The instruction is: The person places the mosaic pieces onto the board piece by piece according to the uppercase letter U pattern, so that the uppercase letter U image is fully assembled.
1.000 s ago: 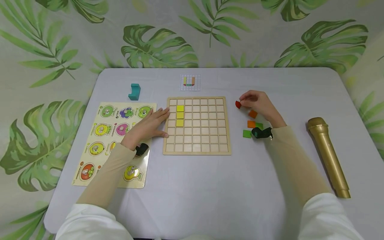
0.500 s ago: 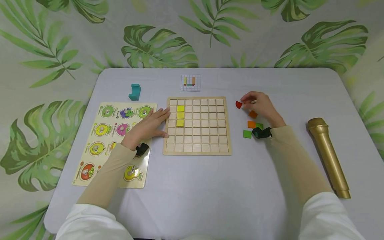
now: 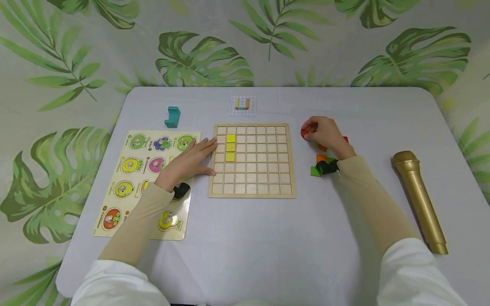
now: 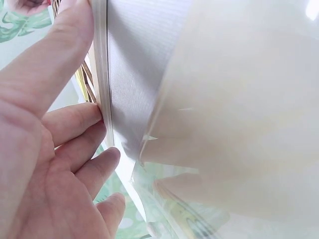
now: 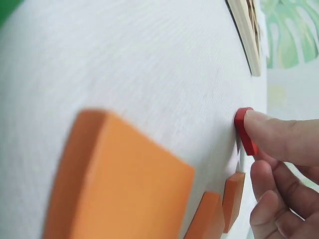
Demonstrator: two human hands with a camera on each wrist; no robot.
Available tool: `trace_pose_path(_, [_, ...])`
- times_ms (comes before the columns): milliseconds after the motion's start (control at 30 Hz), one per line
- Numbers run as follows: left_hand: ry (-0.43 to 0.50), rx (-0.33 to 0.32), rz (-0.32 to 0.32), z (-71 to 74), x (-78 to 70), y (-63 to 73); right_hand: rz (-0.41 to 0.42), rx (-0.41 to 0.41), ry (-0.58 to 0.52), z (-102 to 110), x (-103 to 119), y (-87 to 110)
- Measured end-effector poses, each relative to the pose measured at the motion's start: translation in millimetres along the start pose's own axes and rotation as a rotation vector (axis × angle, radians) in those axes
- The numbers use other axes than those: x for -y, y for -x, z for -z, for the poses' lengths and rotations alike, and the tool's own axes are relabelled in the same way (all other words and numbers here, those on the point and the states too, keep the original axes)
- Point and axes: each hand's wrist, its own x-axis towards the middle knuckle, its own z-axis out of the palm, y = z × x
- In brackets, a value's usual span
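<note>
Here, the red piece (image 3: 304, 133) is pinched between thumb and finger of your right hand (image 3: 323, 132), low over the table to the right of the grid board. Your left hand (image 3: 190, 159) lies with fingers spread and loose, its tips touching the left rim of the grid board (image 3: 251, 168), which sits between your hands. Three yellow tiles (image 3: 230, 147) fill neighbouring cells of its second column from your left hand. Under and near your right wrist lie orange tiles (image 3: 321, 158) and green tiles (image 3: 315, 171), with another red piece (image 3: 346, 139) peeking out past that wrist. Beneath your left hand and forearm, the fruit puzzle (image 3: 184, 208) has knobbed fruit pieces (image 3: 112, 219) in its recesses. Beyond your left hand stands a teal block (image 3: 173, 117); the pattern card (image 3: 243, 105) lies beyond the grid board, between your hands. To the right of your right forearm rests a gold microphone (image 3: 420, 202). A white cloth covers the table (image 3: 245, 238), and leaf-printed fabric (image 3: 203, 57) hangs behind it and at both sides.
</note>
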Motion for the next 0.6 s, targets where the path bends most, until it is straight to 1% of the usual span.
trace_pose_path(133, [-0.003, -0.007, -0.011, 0.2, 0.0, 0.3, 0.03, -0.003, 0.008, -1, 2, 0.4])
trace_pose_path(267, [-0.008, -0.013, -0.023, -0.1, 0.3, 0.1, 0.037, 0.005, -0.011, -1, 2, 1.1])
trace_pose_path(467, [-0.015, -0.014, -0.026, 0.1, 0.0, 0.5, 0.032, 0.033, -0.074, 1, 5, 2.0])
trace_pose_path(600, [-0.016, -0.015, -0.026, 0.7, -0.9, 0.9, 0.028, 0.08, -0.137, -3, 15, 1.9])
